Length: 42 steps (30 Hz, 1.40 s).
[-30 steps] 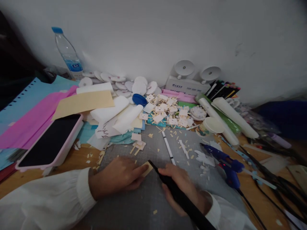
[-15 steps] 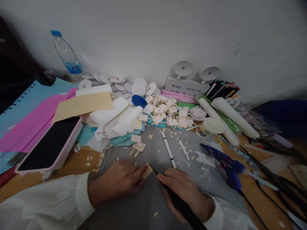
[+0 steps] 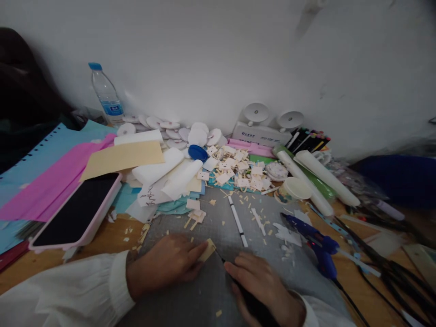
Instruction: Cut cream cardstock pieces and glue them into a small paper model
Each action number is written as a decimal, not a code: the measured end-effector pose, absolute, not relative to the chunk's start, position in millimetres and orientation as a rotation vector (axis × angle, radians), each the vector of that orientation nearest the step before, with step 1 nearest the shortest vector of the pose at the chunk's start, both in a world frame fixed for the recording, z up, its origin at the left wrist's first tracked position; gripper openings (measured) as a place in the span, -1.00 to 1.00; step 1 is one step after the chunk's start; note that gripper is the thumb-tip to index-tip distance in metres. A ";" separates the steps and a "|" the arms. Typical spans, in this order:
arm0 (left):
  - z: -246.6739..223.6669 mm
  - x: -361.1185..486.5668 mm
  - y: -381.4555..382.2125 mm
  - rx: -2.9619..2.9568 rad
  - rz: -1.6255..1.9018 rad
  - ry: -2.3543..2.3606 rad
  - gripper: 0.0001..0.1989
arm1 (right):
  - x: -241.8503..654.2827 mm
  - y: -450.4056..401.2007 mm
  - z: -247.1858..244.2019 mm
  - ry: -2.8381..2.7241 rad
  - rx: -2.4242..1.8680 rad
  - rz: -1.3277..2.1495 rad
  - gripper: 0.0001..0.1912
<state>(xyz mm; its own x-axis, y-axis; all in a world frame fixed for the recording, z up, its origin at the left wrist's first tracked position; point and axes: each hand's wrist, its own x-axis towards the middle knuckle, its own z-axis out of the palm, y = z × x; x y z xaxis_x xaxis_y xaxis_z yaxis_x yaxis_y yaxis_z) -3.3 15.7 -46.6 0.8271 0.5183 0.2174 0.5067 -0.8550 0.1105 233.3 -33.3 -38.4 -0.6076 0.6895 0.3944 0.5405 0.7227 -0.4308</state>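
My left hand (image 3: 170,260) is closed, fingers together, with the index fingertip on a small tan paper piece (image 3: 207,252) lying on the grey mat (image 3: 190,299). My right hand (image 3: 260,279) grips a black craft knife (image 3: 250,303), whose thin tip points at the right edge of that piece. Just beyond my left hand lie small pink paper figures with tan strips (image 3: 197,217). A white pen with black bands (image 3: 237,221) rests on the mat past my right hand.
Small paper figures (image 3: 226,165) are heaped at the back. To the right lie a blue glue gun (image 3: 315,238), black-handled scissors (image 3: 405,284) and white rolls (image 3: 304,184). A phone (image 3: 76,211), coloured sheets (image 3: 57,179) and a water bottle (image 3: 107,97) stand at the left.
The camera has tilted up slightly, so the table things sit lower in view. My left finger still holds the paper piece; the knife tip has drawn down along its right edge.
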 end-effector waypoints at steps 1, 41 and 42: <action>-46.7 -3.8 15.7 2.960 0.356 0.827 -0.67 | 234.2 -34.5 -37.2 -2.379 -0.931 0.351 -0.63; -23.4 -11.4 24.4 1.937 0.527 0.493 -0.86 | 221.3 -9.2 -41.5 -1.549 -1.237 1.080 -0.67; -22.7 -11.7 24.3 1.931 0.504 0.463 -0.86 | 222.9 -7.6 -43.2 -1.542 -1.265 1.014 -0.67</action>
